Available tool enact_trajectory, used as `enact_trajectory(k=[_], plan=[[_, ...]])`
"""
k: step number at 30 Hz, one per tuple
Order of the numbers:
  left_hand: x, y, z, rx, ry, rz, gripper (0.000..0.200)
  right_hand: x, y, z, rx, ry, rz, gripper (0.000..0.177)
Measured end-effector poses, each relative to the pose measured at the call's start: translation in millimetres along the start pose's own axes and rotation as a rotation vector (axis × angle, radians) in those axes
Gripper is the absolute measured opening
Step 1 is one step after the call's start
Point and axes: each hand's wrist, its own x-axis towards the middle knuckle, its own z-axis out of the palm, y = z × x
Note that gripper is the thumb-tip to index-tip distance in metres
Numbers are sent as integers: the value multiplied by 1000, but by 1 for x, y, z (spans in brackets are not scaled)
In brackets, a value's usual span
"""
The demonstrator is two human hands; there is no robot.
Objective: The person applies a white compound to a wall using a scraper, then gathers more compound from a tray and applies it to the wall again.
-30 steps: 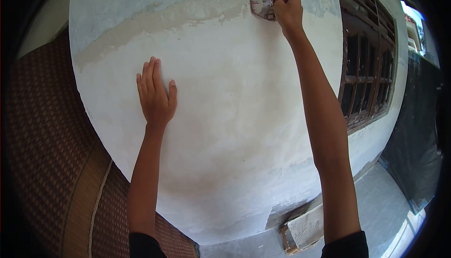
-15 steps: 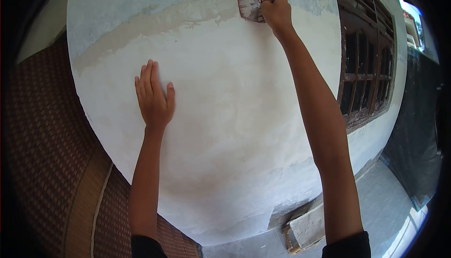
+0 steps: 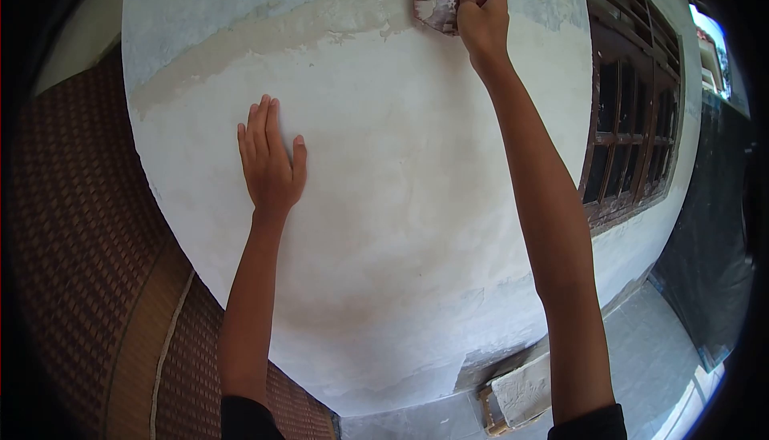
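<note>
High on the pale wall (image 3: 384,200), the thumb of the right hand (image 3: 485,24) pressed on the handle of a dark red scraper (image 3: 436,1), the other fingers curled behind it, partly hidden. Whitish paste smeared the scraper's broad face, which lay at the right end of a rough beige band (image 3: 240,40); above the band the surface turned a patchy blue-grey. Lower and to the left, the left hand (image 3: 272,169) held nothing: its palm appeared flat against the wall, four fingers close together, pointing up, the thumb standing apart.

Farther out, the right forearm (image 3: 541,176) crossed before the wall and came up against the lower left edge of a brown-framed window (image 3: 633,120). Below, the same arm hid part of a paste-coated board (image 3: 522,392) near the wall's foot, on the grey floor (image 3: 392,424). Brown woven matting (image 3: 72,240) ran along the left side, and a dark sheet (image 3: 705,224) hung at the far right, beyond the window.
</note>
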Motion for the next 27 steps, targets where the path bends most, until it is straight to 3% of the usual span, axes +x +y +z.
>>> enact_trajectory(k=[4, 8, 11, 13, 15, 18, 22, 25, 27], plan=[[-1, -1, 0, 0, -11, -1, 60, -15, 7, 23, -286, -147, -125, 34], [-1, 0, -2, 24, 4, -6, 61, -13, -7, -1, -112, -47, 63, 35], [-1, 2, 0, 25, 1, -4, 61, -14, -4, 7, -64, -21, -57, 34], [-1, 1, 0, 9, -16, -7, 61, -25, -2, 18, -219, -147, -137, 34], [-2, 2, 0, 4, -22, -6, 61, -20, 6, 18, -339, -112, -128, 34], [-2, 0, 0, 0, -15, -10, 61, -14, -6, 2, -181, -16, 59, 34], [-1, 1, -1, -6, -17, -9, 61, -26, -4, 20, -151, -78, -153, 33], [-1, -1, 0, -12, -10, 4, 61, -22, 4, 20, -323, -86, -118, 32], [-1, 1, 0, 7, -8, -5, 61, -18, -2, 8, -284, -20, -132, 32]])
